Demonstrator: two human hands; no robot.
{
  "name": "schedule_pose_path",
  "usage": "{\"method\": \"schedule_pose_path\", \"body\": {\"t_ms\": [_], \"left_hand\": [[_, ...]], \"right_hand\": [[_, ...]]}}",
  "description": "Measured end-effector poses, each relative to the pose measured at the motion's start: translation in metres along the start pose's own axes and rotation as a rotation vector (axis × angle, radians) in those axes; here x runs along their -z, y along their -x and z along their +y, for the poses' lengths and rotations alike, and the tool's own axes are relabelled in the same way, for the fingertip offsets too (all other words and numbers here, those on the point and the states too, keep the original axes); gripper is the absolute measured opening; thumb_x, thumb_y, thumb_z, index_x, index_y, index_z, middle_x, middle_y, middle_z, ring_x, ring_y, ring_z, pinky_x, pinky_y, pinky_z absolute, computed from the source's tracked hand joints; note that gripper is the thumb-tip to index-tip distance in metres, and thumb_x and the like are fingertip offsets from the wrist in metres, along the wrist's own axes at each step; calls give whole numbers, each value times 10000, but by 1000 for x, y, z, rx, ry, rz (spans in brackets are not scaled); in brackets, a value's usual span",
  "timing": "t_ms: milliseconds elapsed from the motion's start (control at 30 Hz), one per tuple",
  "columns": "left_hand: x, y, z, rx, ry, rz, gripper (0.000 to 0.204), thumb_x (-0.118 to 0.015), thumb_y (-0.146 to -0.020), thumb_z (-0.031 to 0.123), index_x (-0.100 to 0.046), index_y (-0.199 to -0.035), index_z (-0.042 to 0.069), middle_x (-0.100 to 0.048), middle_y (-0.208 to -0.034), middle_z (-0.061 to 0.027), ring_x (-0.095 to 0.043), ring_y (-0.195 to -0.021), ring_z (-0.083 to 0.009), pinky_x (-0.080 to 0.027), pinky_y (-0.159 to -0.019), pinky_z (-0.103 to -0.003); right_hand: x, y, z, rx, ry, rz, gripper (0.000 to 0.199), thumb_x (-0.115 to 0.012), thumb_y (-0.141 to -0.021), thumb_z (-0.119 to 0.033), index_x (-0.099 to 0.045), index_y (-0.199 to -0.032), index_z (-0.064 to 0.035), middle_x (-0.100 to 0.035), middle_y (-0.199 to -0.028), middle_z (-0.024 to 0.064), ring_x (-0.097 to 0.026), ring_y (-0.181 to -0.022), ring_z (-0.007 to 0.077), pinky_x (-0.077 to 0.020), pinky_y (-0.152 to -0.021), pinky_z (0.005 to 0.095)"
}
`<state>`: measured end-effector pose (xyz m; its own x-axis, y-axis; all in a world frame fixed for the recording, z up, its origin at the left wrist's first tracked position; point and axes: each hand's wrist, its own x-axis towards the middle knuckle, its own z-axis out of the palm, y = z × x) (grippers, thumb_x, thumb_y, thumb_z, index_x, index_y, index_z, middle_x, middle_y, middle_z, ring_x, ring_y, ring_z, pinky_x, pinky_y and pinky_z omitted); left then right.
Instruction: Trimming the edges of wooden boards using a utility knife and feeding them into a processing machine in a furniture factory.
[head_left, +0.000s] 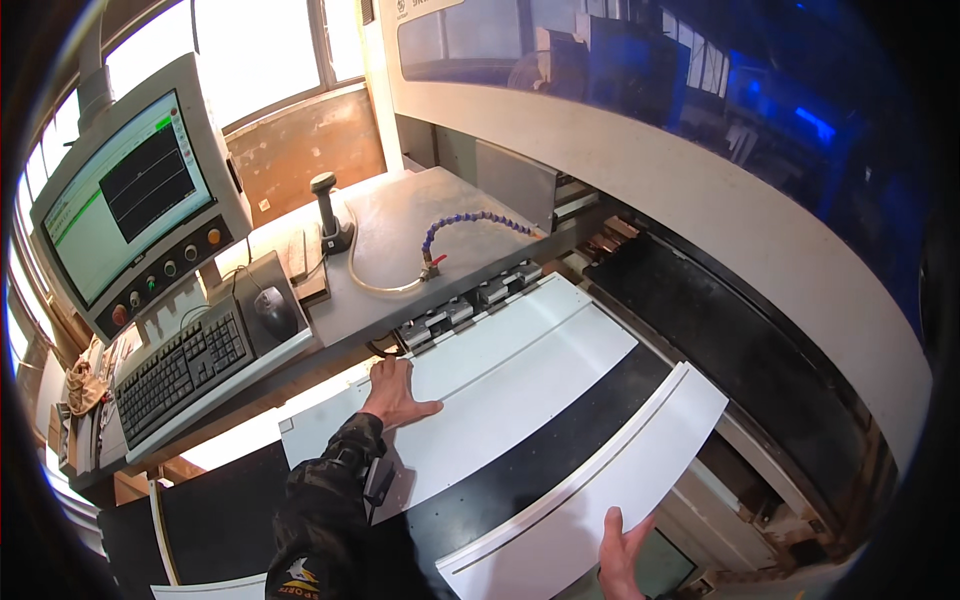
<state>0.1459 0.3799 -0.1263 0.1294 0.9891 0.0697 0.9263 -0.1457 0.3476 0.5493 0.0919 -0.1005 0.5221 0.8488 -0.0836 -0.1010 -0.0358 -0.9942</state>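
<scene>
My left hand [393, 393] rests on a wide white panel [510, 370] with a groove along it. Its thumb stretches to the right and its fingers reach the panel's far edge, beside the metal clamps [437, 322]. A second, narrower white panel [600, 480] with a groove near its far edge lies to the right, tilted slightly against the first. With my right hand [622, 555] I grip its near edge, thumb on top and the other fingers partly hidden. Between the two panels a strip of black bed [535, 455] shows.
A machine with a blue window [640, 70] stands at the far right. On the left are a control screen [140, 200], a keyboard [185, 372] and a mouse [273, 313]. A handheld scanner [330, 215] and a blue jointed hose [470, 217] stand on the metal table [400, 225].
</scene>
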Motion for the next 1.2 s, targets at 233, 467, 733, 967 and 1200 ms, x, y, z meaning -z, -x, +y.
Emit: {"method": "schedule_pose_path", "body": {"t_ms": [233,467,733,967,1200], "left_hand": [[56,55,-12,-148,-122,128,1064,-858,-705,723,-571,-1290,-118,-563,-1252,-330,-536,-1220,-471,-411,-1115,-597],[213,332,-89,-154,-85,78,1032,-965,-657,610,-538,-1321,-54,-531,-1255,-258,-519,-1227,-450,-420,-1122,-573],[238,742,-201,206,-159,-41,1317,-1057,-428,697,-475,-1317,-80,-456,-1446,-316,-427,-1428,-508,-354,-1243,-594],[229,816,-195,462,36,-120,1037,-1010,-715,501,-512,-1516,68,-366,-1725,-268,-305,-1615,-522,-321,-1309,-654],[293,664,-124,314,-245,-276,927,-947,-845,436,-528,-1507,-60,-446,-1576,-437,-425,-1526,-601,-434,-1250,-575]], "right_hand": [[20,-28,75,74,20,22,706,-634,-1132,-158,-278,-1700,65,-440,-1642,251,-514,-1450,312,-438,-1220,464],[22,-27,78,79,-61,-45,576,-605,-1169,-215,-415,-1638,59,-578,-1564,214,-620,-1348,288,-521,-1136,432],[48,-44,102,65,91,98,476,-669,-1124,-258,-621,-1439,95,-727,-1327,177,-705,-1157,256,-569,-1007,405],[67,-50,77,-39,106,147,306,-803,-1029,-227,-717,-958,58,-750,-925,103,-698,-770,189,-536,-668,388],[93,-63,43,-125,-26,118,209,-800,-999,-118,-734,-970,78,-782,-995,157,-765,-840,278,-608,-747,414]]}}
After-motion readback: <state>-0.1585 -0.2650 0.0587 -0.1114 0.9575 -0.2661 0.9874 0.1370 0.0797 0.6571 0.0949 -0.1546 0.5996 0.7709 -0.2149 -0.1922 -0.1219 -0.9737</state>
